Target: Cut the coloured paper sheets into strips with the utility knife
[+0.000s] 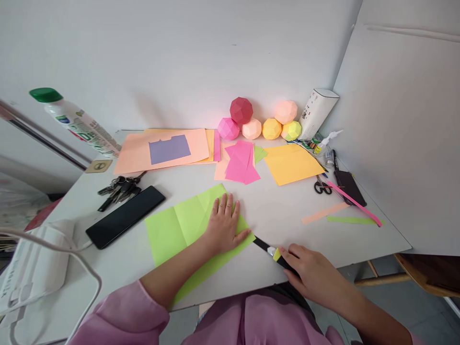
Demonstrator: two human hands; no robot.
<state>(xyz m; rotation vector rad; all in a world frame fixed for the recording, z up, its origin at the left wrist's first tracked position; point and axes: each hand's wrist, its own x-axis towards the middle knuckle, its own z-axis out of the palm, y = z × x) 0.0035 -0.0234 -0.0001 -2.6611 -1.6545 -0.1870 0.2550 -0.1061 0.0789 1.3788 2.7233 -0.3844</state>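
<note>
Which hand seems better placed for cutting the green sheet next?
Probably the right hand: it holds the cutter knife, whose blade is at the right corner of the green sheet. The left hand lies spread on that sheet.

No text reads clearly. Green-capped white plastic bottle (pixel 84 123): large green characters, small print, illegible. White plastic power strip (pixel 55 256): dark lettering along side, illegible. White upright box (pixel 319 114): dark print, too small.
</note>
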